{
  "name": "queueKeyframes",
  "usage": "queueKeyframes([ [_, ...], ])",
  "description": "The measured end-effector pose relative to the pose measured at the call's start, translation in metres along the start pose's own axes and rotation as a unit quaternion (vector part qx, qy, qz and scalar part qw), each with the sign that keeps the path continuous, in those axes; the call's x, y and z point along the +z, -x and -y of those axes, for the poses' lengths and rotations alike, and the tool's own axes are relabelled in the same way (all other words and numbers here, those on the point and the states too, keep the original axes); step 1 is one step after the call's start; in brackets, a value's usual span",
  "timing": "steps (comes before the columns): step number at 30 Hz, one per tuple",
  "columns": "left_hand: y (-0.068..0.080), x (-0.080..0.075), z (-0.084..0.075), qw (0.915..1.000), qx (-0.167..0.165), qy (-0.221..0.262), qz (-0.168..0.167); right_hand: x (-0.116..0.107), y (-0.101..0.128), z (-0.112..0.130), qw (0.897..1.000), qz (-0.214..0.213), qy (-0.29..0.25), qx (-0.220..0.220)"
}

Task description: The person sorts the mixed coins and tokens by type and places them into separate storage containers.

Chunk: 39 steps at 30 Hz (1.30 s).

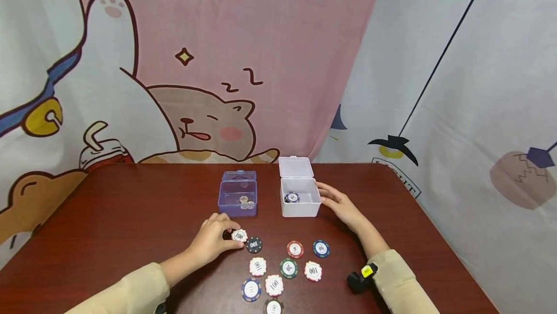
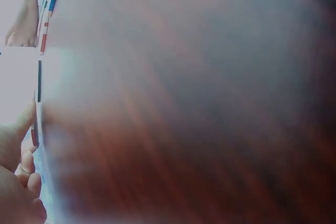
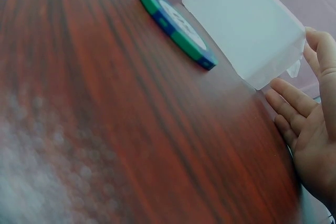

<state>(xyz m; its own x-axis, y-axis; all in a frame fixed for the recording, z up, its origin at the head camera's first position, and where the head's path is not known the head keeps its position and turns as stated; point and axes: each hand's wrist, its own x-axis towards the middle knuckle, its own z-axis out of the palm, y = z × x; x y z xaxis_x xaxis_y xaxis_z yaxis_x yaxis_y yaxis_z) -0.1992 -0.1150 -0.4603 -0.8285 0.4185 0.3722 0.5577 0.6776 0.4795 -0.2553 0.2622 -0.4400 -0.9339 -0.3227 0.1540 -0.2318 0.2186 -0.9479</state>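
Note:
My left hand [image 1: 217, 236] pinches a white 100 chip [image 1: 239, 235] just above the dark red table [image 1: 130, 217], beside a black 100 chip [image 1: 254, 245]. My right hand [image 1: 337, 202] rests with straight fingers against the right side of an open white box [image 1: 300, 198] that holds a blue chip [image 1: 291, 198]. In the right wrist view that hand [image 3: 310, 129] lies next to the white box [image 3: 247, 30], with a blue-green chip [image 3: 178, 27] close by. The left wrist view is blurred; only fingers [image 2: 18, 166] and chip edges show.
An open purple box [image 1: 237, 199] with a few silver coins stands left of the white box. Several more chips lie in a cluster near the front edge, among them a red 5 chip [image 1: 295, 249] and a green chip [image 1: 288, 268]. Cartoon curtains hang behind the table.

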Motion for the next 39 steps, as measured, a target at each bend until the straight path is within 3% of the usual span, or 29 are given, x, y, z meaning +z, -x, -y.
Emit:
queueKeyframes([
  [14,-0.005,-0.003,-0.010,0.9997,0.010,0.015,-0.015,0.000,-0.001,-0.001,1.000,0.001,0.002,-0.001],
  [39,-0.035,0.004,-0.032,0.9952,0.022,0.066,-0.069,-0.001,-0.001,-0.003,1.000,0.004,-0.001,-0.008],
])
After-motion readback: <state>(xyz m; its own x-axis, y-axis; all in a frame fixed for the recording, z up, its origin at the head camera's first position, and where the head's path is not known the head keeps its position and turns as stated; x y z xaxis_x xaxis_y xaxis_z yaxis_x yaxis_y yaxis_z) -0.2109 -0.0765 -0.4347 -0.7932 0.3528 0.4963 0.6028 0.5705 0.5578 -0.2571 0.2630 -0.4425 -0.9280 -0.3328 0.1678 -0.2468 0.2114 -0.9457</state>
